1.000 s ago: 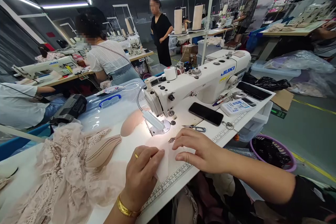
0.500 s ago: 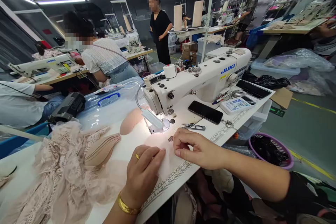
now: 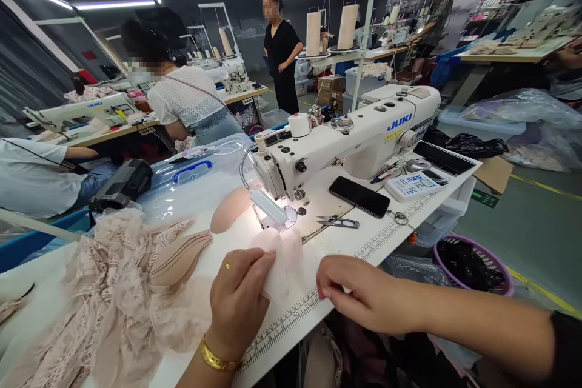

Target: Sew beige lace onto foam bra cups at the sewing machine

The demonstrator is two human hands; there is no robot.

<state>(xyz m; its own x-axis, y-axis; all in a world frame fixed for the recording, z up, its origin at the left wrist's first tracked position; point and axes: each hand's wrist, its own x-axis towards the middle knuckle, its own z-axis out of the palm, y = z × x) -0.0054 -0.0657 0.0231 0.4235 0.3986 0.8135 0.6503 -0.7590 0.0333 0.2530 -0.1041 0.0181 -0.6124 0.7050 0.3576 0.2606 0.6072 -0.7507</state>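
Sheer fabric piece (image 3: pixel 284 260) lies on table edge (image 3: pixel 345 248) just short of the machine's lit needle area, not yet under the foot, so by the look no stitching begun. Left hand (image 3: pixel 236 303) pinches its near edge; right hand (image 3: pixel 364 291) beside it, fingers curled, grip unclear. Foam cups (image 3: pixel 179 257) & lace pile (image 3: pixel 109 291) wait at left. Sewing machine (image 3: pixel 350 133) behind.

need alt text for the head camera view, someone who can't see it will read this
A person's left hand and right hand hold a sheer pale fabric piece on a white table before a white sewing machine. Pink lace lies left; a phone and scissors lie right.
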